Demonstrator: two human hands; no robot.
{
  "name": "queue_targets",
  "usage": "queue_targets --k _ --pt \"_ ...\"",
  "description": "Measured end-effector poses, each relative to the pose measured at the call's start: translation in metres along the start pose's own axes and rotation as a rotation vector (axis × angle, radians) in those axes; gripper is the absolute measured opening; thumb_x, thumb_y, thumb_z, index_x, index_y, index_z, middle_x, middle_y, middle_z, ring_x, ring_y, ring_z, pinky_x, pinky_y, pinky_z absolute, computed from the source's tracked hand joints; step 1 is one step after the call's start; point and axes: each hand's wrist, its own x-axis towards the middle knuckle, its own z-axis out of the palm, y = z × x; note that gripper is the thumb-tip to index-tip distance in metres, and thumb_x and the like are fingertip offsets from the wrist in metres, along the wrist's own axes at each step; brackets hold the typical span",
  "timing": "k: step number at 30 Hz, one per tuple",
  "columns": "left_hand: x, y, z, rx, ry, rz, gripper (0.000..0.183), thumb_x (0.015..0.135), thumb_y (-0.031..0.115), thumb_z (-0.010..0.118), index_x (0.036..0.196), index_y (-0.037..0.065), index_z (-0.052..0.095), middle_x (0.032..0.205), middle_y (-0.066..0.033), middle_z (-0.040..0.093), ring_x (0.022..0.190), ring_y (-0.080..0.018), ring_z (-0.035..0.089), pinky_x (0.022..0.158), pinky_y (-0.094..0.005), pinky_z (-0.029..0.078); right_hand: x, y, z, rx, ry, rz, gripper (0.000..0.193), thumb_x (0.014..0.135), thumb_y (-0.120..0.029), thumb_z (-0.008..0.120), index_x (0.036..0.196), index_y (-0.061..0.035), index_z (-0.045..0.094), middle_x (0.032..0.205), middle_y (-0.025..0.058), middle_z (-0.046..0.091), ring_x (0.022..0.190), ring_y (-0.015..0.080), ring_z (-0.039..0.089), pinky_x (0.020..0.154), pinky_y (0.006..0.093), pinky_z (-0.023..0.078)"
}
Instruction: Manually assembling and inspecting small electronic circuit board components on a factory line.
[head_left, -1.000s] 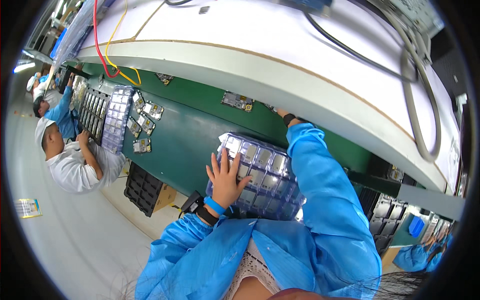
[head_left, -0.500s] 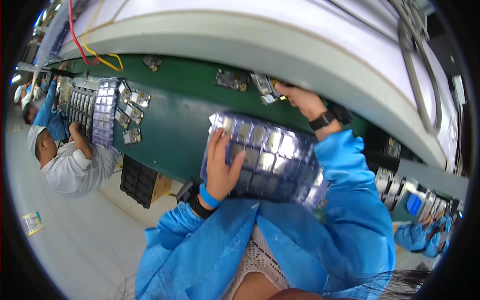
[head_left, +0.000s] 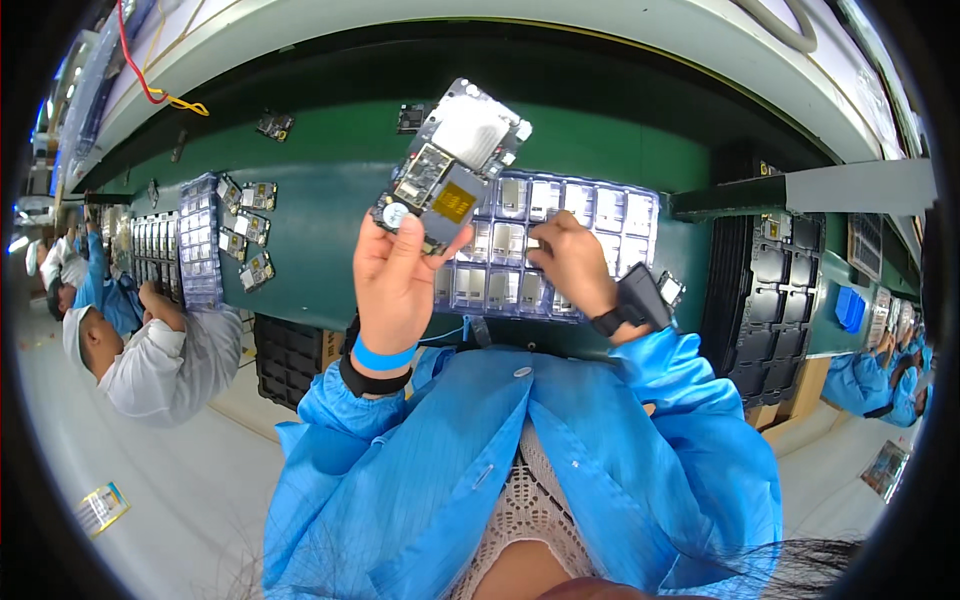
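Raised over the bench, a circuit board (head_left: 470, 135) with a silver metal plate and a yellow-brown patch is pinched by my left hand (head_left: 390, 285), the thumb on its lower edge. Below and to its right lies a clear plastic tray (head_left: 655, 220) with rows of pockets holding silver rectangular pieces (head_left: 498, 288). My right hand (head_left: 578, 268) is over the middle of this tray, thumb and fingers drawn together at one pocket. Whatever sits between those fingertips is too hidden to name.
Loose boards (head_left: 250, 230) lie left on the green bench (head_left: 325, 225), beside another clear tray (head_left: 200, 240). Black trays (head_left: 765, 300) are stacked at right, near a grey bar (head_left: 850, 188). A co-worker in white (head_left: 165, 355) sits at left. A shelf edge (head_left: 600, 22) runs along the back.
My left hand has left the tray and now holds up a circuit board. My right hand has come from the boards at the back to the tray, which now lies farther back.
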Motion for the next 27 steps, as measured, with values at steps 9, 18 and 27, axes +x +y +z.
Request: queue_targets --k 9,18,27 --pt "-0.021 0.013 -0.006 0.086 -0.025 -0.061 0.021 0.091 0.010 0.041 0.110 0.001 0.041 0.109 -0.0114 0.053 0.099 -0.0207 0.055 0.084 -0.0416 0.048 -0.009 -0.004 0.014 -0.061 0.041 0.060 0.028 0.063 -0.001 0.064 0.090 -0.0018 0.056 0.082 0.0152 0.056 0.078 0.0339 0.055 0.069 0.0395 0.045" --pt "-0.037 0.003 0.024 0.227 -0.116 -0.277 0.031 0.086 0.002 0.047 0.116 -0.003 0.041 0.095 -0.0046 0.056 0.077 -0.0049 0.050 0.067 -0.0188 0.041 -0.038 -0.074 -0.128 0.829 0.341 0.181 0.007 0.080 -0.004 0.060 0.085 -0.0001 0.057 0.071 -0.0016 0.057 0.064 0.0028 0.050 0.058 0.0168 0.040" --pt "-0.043 -0.004 0.047 0.163 -0.267 -0.396 0.031 0.086 0.004 0.049 0.115 -0.005 0.043 0.104 -0.0089 0.057 0.092 -0.0121 0.055 0.082 -0.0260 0.044 -0.049 -0.082 -0.112 0.861 0.205 0.301 0.010 0.078 -0.005 0.062 0.085 0.0015 0.061 0.065 -0.0014 0.058 0.057 0.0020 0.048 0.052 0.0167 0.040"
